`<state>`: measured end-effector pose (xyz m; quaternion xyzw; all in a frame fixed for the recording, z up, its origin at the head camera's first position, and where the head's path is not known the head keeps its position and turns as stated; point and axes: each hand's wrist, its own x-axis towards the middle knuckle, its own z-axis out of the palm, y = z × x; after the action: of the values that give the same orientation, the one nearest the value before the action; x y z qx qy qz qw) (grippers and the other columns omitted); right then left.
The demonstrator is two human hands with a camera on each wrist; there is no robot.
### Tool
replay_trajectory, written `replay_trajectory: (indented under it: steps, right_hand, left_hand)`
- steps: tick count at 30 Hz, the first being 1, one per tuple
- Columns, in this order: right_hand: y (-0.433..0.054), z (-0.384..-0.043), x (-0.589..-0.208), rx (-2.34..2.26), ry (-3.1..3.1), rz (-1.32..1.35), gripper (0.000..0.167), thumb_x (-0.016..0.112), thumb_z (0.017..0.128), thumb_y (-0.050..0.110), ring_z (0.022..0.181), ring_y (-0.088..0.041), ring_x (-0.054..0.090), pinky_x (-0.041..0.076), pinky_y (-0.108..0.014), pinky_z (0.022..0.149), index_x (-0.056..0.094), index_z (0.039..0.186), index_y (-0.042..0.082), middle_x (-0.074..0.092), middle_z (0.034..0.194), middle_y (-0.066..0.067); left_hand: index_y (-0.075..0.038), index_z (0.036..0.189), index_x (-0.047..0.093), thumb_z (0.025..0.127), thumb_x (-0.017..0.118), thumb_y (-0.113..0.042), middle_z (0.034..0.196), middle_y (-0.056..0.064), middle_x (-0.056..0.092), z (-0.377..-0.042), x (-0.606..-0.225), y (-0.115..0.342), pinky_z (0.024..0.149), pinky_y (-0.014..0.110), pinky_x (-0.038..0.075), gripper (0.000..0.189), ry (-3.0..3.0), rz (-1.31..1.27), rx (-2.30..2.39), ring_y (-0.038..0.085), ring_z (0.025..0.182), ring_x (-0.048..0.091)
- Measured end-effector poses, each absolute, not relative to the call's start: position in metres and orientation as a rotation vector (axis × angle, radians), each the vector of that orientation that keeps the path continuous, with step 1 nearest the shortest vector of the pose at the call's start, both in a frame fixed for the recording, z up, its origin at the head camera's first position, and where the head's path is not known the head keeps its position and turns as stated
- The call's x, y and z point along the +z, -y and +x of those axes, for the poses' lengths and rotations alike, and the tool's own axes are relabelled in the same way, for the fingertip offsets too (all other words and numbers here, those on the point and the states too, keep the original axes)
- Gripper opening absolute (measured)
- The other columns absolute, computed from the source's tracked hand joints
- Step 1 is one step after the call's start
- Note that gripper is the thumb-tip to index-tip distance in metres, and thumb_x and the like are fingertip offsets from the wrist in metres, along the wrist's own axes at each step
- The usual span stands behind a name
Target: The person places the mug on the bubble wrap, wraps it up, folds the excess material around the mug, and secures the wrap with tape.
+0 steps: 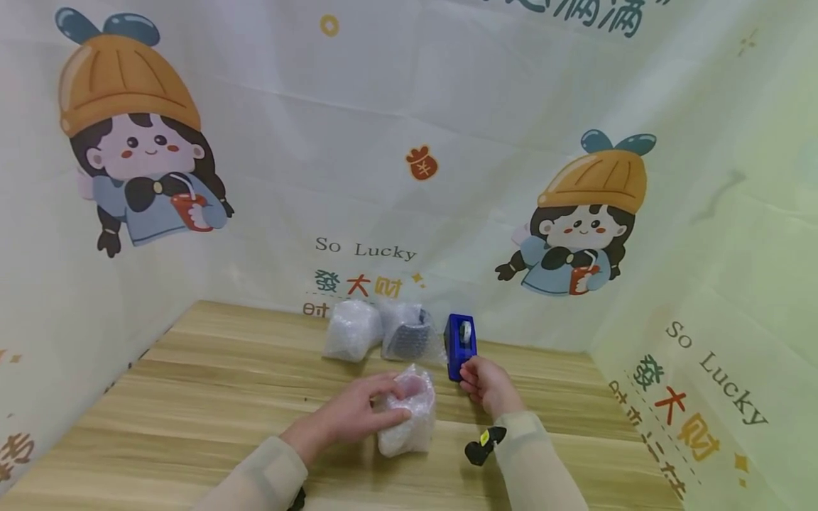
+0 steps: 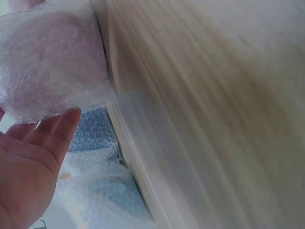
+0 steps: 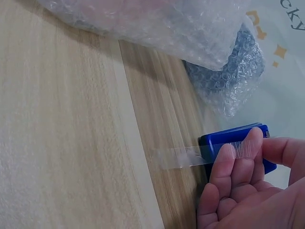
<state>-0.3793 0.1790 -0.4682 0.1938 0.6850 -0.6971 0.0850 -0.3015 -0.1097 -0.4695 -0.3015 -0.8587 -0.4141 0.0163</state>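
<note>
A bubble-wrapped bundle (image 1: 409, 434) with a pinkish content stands on the wooden table. My left hand (image 1: 348, 413) holds it, thumb on the near side and fingers at the upper edge. The left wrist view shows the fingers (image 2: 61, 133) against the wrap. A blue tape dispenser (image 1: 455, 365) with a roll in it stands further back on the right. My right hand (image 1: 488, 385) is at its near end. In the right wrist view, thumb and fingers pinch a strip of clear tape (image 3: 181, 158), its other end sticking out to the left, past the dispenser.
Two more bubble-wrapped bundles stand at the back, a whitish one (image 1: 351, 332) and one with dark content (image 1: 409, 337), left of the dispenser. Printed cloth (image 1: 473, 213) hangs round the table (image 1: 230, 397) at the back and sides.
</note>
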Motion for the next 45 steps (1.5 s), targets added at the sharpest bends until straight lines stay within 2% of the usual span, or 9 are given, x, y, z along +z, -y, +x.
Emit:
replay_trajectory:
  steps: [6,9,16,23,26,30,38,45]
  right_hand:
    - [-0.178,-0.380,-0.466,-2.065,-2.031,0.576,0.013,0.057,0.102,0.013,0.073,-0.008,0.070,0.043,-0.029,0.081,0.067,0.094,0.014,0.072,0.075,0.009]
    - [-0.177,-0.380,-0.467,-2.041,-2.059,0.572,0.012,0.057,0.100,0.011,0.069,-0.009,0.068,0.043,-0.028,0.077,0.065,0.091,0.014,0.071,0.071,0.008]
    - [-0.172,-0.381,-0.475,-2.069,-2.105,0.443,0.010,0.056,0.098,-0.001,0.063,-0.007,0.066,0.061,-0.022,0.064,0.066,0.096,-0.001,0.069,0.069,0.002]
    - [-0.192,-0.369,-0.482,-2.016,-2.124,0.274,0.018,0.059,0.108,0.012,0.080,-0.008,0.074,0.050,-0.023,0.075,0.074,0.109,0.001,0.077,0.081,0.007]
    - [-0.199,-0.358,-0.480,-2.002,-2.222,0.203,0.023,0.062,0.110,0.017,0.084,-0.007,0.074,0.049,-0.027,0.082,0.077,0.114,0.001,0.079,0.085,0.009]
    - [-0.197,-0.338,-0.464,-1.985,-2.345,0.111,0.026,0.065,0.110,0.019,0.086,-0.007,0.073,0.048,-0.029,0.084,0.078,0.120,-0.001,0.080,0.088,0.010]
    - [-0.181,-0.293,-0.408,-1.997,-2.266,-0.114,0.023,0.065,0.111,0.021,0.092,-0.012,0.076,0.061,-0.026,0.090,0.078,0.113,0.002,0.082,0.098,0.003]
    - [-0.157,-0.271,-0.381,-1.960,-2.173,-0.303,0.022,0.065,0.110,0.020,0.094,-0.013,0.074,0.062,-0.027,0.094,0.077,0.112,0.001,0.080,0.100,0.003]
  left_hand:
    - [-0.021,0.110,0.075,0.100,0.077,-0.046,0.159,0.021,0.061,-0.301,-0.470,0.112,0.125,0.066,0.043,0.027,2.678,-0.926,-1.288,0.047,0.149,0.055]
    - [-0.022,0.110,0.075,0.100,0.077,-0.047,0.159,0.021,0.060,-0.300,-0.470,0.113,0.125,0.067,0.042,0.027,2.679,-0.919,-1.297,0.048,0.150,0.055]
    - [-0.023,0.113,0.074,0.100,0.077,-0.048,0.160,0.022,0.059,-0.299,-0.471,0.114,0.123,0.069,0.043,0.028,2.669,-0.912,-1.301,0.049,0.147,0.057]
    - [-0.022,0.113,0.075,0.101,0.075,-0.048,0.160,0.020,0.060,-0.300,-0.472,0.111,0.124,0.067,0.043,0.028,2.681,-0.938,-1.291,0.046,0.148,0.057]
    - [-0.023,0.113,0.075,0.102,0.074,-0.048,0.161,0.021,0.059,-0.301,-0.471,0.110,0.125,0.068,0.042,0.028,2.693,-0.939,-1.305,0.047,0.149,0.055]
    - [-0.023,0.114,0.075,0.102,0.074,-0.049,0.164,0.024,0.055,-0.303,-0.470,0.110,0.126,0.070,0.040,0.028,2.715,-0.926,-1.331,0.049,0.151,0.053]
    - [-0.023,0.115,0.075,0.102,0.073,-0.049,0.165,0.024,0.053,-0.303,-0.467,0.109,0.127,0.070,0.038,0.029,2.745,-0.902,-1.341,0.049,0.152,0.051]
    - [-0.021,0.113,0.076,0.102,0.075,-0.044,0.162,0.022,0.058,-0.304,-0.468,0.109,0.125,0.066,0.042,0.026,2.692,-0.918,-1.369,0.046,0.149,0.056]
